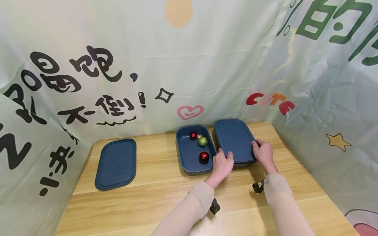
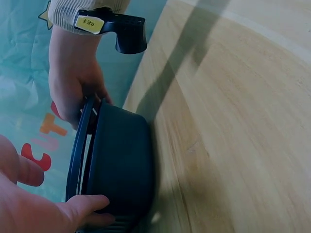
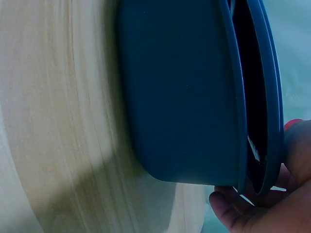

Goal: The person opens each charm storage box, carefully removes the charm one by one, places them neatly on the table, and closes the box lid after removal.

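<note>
A dark blue lid (image 1: 234, 139) lies over the right-hand blue box (image 2: 124, 160), with a gap left between lid and rim. My right hand (image 1: 263, 153) pinches the lid's right edge, thumb on top and fingers underneath, as the right wrist view shows. At the near left corner of this box is my left hand (image 1: 222, 165); its fingers (image 2: 90, 203) lie along the corner, while the thumb stands raised above the lid. What this box contains is hidden. Just left is an uncovered blue box (image 1: 189, 154) holding red baubles (image 1: 204, 157) and a green glittery bauble (image 1: 202, 141).
A second blue lid (image 1: 115, 164) lies flat on the left of the wooden table (image 1: 159, 196). Printed cloth (image 1: 206, 65) hangs behind the table and along both sides. The two boxes stand close together near the back edge. Both wrists carry small black cameras (image 1: 258, 186).
</note>
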Demonstrator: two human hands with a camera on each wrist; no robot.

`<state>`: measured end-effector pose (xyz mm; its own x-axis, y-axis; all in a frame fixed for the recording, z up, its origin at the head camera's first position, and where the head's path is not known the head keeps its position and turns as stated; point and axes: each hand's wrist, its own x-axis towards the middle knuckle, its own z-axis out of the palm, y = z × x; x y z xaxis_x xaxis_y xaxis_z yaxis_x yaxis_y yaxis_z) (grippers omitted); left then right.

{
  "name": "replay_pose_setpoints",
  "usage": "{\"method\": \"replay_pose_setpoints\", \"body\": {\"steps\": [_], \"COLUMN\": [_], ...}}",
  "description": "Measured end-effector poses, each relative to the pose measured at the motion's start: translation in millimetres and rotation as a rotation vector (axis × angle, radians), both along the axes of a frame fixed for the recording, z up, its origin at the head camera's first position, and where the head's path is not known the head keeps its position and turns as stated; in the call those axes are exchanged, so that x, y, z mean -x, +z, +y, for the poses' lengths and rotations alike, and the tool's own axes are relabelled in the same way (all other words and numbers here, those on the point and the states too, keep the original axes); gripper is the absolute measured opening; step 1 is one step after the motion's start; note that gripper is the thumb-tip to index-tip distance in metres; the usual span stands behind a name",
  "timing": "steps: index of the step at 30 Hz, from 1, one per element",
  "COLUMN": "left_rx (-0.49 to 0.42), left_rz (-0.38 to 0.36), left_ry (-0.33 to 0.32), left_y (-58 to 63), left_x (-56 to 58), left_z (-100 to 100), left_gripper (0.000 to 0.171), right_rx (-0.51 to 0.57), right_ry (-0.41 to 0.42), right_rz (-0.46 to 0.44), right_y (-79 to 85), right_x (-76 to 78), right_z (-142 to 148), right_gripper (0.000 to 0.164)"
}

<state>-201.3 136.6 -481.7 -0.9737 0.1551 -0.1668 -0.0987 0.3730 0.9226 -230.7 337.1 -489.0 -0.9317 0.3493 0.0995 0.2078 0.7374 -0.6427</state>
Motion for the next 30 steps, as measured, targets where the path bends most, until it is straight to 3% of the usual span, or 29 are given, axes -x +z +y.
{"method": "replay_pose_setpoints", "body": {"steps": [7, 9, 12, 14, 16, 22, 25, 30], "left_rx": [-0.009, 0.011, -0.002, -0.001, -0.015, 0.014, 0.003, -0.016], "left_rz": [0.011, 0.057, 0.072, 0.074, 0.041, 0.069, 0.110, 0.215], "left_ry": [-0.034, -0.038, -0.046, -0.042, -0.038, -0.004, 0.021, 0.090], "left_y": [-2.1, -17.3, -17.9, -17.0, -0.7, 10.5, 12.9, 5.8], "left_x": [2.4, 8.4, 9.1, 8.5, 1.3, -4.8, -3.3, 4.7], "left_z": [-3, 0, 0, 0, -3, -6, -11, -20], "left_gripper": [0.072, 0.073, 0.075, 0.075, 0.074, 0.071, 0.069, 0.062], "right_rx": [0.008, 0.010, 0.020, 0.026, 0.027, 0.030, 0.033, 0.029], "right_ry": [0.002, 0.001, -0.006, -0.013, -0.019, -0.036, -0.037, -0.016], "right_rz": [0.021, 0.024, 0.025, 0.025, 0.027, 0.042, 0.054, 0.086], "right_y": [3.7, 4.7, 7.3, 9.3, 11.3, 15.2, 17.2, 19.7], "right_x": [-1.4, -1.8, -2.7, -3.3, -3.7, -4.5, -5.4, -4.8], "right_z": [-2, -2, -4, -5, -6, -8, -10, -15], "right_gripper": [0.047, 0.047, 0.047, 0.046, 0.046, 0.044, 0.044, 0.042]}}
